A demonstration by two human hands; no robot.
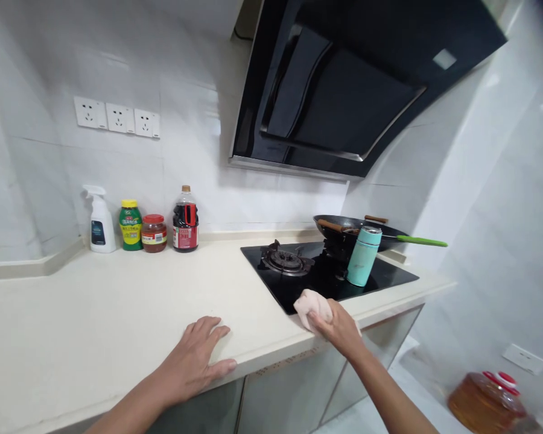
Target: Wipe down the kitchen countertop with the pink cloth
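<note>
A bunched pale pink cloth (314, 305) is gripped in my right hand (339, 328), at the front edge of the countertop beside the near corner of the black gas stove (294, 289). My left hand (198, 355) rests on the cream countertop (117, 313) near its front edge, fingers spread and holding nothing. On the stove, beyond the cloth, a turquoise flask (364, 258) stands upright. Behind that flask sits a dark wok (391, 236) with wooden handles, and a green-handled utensil (423, 241) lies across it.
Along the wall stand a white spray bottle (100, 220), a green bottle (130, 226), a red-lidded jar (154, 234) and a dark sauce bottle (185, 223). A black range hood (344, 90) slants overhead. On the floor at right is an oil jug (486, 401).
</note>
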